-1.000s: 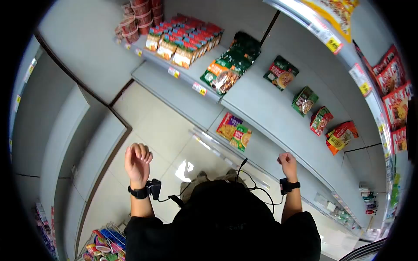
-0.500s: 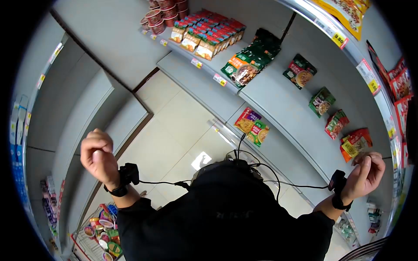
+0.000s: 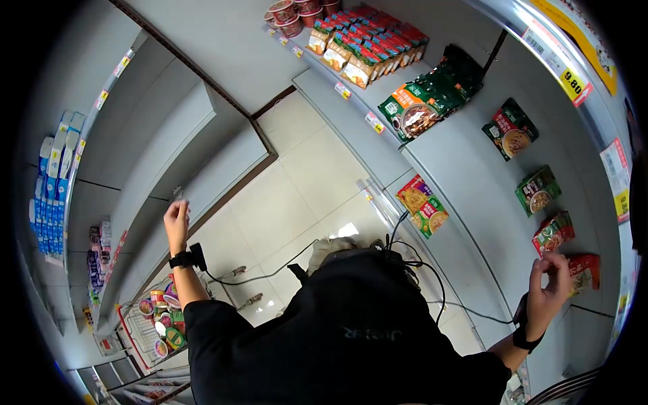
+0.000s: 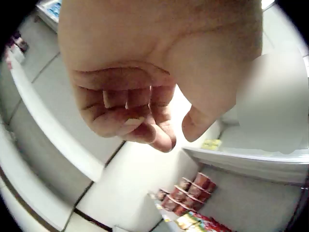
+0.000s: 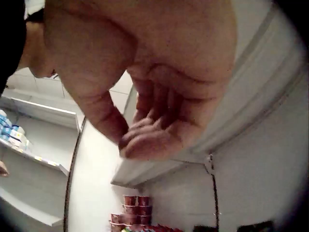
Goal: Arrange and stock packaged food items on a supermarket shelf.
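Observation:
My left hand (image 3: pixel 177 219) is held out over the aisle at the left, by the lower shelves. Its fingers curl loosely with nothing in them, as the left wrist view shows. On the other side my right hand (image 3: pixel 548 293) is raised by the right-hand shelf, overlapping a red food packet (image 3: pixel 584 272) in the head view. In the right wrist view its fingers are loosely bent, the thumb close to the forefinger, and hold nothing. A red-and-green packet (image 3: pixel 553 233) lies just beyond its fingertips, with a green packet (image 3: pixel 538 191) farther along.
A shopping cart (image 3: pixel 130 324) with cup-shaped packages stands behind at lower left. Red tubs (image 3: pixel 290 27), rows of packets (image 3: pixel 364 50) and green bags (image 3: pixel 422 111) fill the far shelf. Two packets (image 3: pixel 423 206) lie on the low shelf. Cables (image 3: pixel 432 270) run from my wrists.
My hands spread apart and rose, then the left one reached away from my body. The head view has turned, with the shelf goods shifting right and more of the cart showing.

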The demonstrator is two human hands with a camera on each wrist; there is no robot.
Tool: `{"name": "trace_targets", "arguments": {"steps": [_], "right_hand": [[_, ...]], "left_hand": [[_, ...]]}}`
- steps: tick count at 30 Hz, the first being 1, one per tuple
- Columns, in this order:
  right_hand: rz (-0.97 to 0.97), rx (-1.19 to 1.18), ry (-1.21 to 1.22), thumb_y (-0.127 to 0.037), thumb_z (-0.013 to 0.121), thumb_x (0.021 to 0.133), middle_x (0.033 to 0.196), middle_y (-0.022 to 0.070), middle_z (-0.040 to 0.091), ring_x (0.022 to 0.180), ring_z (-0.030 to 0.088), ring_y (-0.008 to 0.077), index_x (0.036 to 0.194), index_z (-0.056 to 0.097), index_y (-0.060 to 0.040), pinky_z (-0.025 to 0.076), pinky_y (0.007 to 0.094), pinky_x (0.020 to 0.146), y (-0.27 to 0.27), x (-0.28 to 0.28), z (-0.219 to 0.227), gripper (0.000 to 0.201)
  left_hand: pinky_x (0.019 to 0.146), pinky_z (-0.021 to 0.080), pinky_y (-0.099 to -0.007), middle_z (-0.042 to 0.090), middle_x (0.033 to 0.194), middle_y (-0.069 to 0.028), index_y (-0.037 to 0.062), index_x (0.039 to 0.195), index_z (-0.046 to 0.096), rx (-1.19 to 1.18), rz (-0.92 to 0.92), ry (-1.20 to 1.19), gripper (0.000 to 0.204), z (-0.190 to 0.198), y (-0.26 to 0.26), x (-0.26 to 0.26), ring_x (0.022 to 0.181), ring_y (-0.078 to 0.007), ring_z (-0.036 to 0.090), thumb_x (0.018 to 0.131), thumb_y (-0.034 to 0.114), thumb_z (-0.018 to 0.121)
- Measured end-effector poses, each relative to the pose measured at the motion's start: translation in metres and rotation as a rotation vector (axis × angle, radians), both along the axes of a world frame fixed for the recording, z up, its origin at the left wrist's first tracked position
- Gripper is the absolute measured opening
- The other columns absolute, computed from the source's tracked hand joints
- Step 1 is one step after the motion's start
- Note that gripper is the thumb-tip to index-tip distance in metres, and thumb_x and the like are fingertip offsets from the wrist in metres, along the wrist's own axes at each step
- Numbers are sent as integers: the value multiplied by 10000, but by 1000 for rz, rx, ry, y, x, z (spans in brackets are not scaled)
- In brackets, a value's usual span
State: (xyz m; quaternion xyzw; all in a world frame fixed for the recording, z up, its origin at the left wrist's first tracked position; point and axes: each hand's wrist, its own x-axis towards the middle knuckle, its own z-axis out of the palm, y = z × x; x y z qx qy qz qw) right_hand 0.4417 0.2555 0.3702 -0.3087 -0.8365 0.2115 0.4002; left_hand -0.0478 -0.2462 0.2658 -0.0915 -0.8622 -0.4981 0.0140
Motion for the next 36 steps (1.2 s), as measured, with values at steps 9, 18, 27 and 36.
{"name": "trace_targets", "arguments": {"steps": [9, 18, 27, 36], "right_hand": [[-185, -354, -701, -6, 604, 705, 580, 88, 506, 534, 492, 180, 850, 506, 4, 408, 294, 519, 59, 60, -105, 175], [-427, -703, -654, -143, 608, 768, 605, 92, 566, 538, 548, 179, 781, 554, 5, 438, 301, 530, 73, 155, -246, 158], [-602, -1562, -184, -140, 604, 751, 630, 57, 525, 485, 525, 168, 824, 538, -57, 460, 322, 441, -44, 129, -372, 130], [-536, -1489, -102, -113, 525, 777, 535, 18, 382, 412, 414, 129, 701, 457, -68, 336, 251, 383, -161, -85, -376, 112]], "left_hand": [[386, 253, -193, 473, 562, 50, 79, 725, 579, 13, 537, -37, 243, -93, -200, 34, 424, -32, 361, 836, 292, 616], [739, 462, -428, 653, 832, -194, 24, 855, 676, -645, 1333, 163, 424, -67, -340, 64, 803, -359, 616, 731, 411, 552], [676, 472, -392, 652, 787, -153, 7, 809, 639, -601, 1225, 780, 412, 28, -267, -133, 724, -324, 617, 826, 391, 491], [542, 428, -365, 568, 659, -138, 25, 705, 556, -474, 314, 376, 212, -219, -105, -201, 567, -296, 526, 826, 199, 557]]}}
